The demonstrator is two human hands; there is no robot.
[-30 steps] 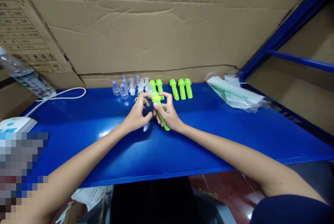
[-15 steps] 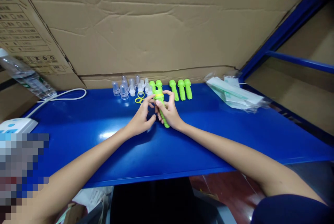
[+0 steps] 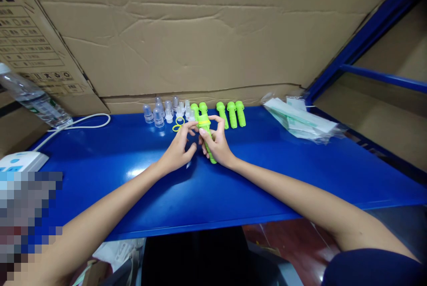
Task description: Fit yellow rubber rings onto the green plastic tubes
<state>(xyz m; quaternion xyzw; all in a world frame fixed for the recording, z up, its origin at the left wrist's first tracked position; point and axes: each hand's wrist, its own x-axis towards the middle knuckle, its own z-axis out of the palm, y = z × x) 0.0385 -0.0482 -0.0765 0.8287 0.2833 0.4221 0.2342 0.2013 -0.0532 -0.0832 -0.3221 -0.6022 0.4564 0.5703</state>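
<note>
Over the middle of the blue table [image 3: 260, 175], we hold a green tube [image 3: 210, 151] in our right hand [image 3: 216, 143], thumb and fingers clamped around its shaft, its wider head tilted toward the far side. A yellow ring [image 3: 203, 122] sits around that head. Our left hand [image 3: 180, 149] is half open, thumb well apart from the curled fingers; its index fingertip reaches the head's left side, though we cannot tell whether it touches.

Just beyond our left fingers lie loose yellow rings [image 3: 179, 125], and farther left stand clear plastic caps [image 3: 159, 118]. More green tubes [image 3: 232, 115] lie along the far edge, two behind the held head, which partly blocks them, and three to the right. Plastic-wrapped packets [image 3: 302, 119] lie far right. On the left we see a water bottle [image 3: 36, 99], a white cable [image 3: 87, 117] and a power strip [image 3: 25, 160].

Behind, the cardboard [image 3: 200, 46] bears printed rows and handling symbols at left; we cannot read them, nor the bottle's label.
</note>
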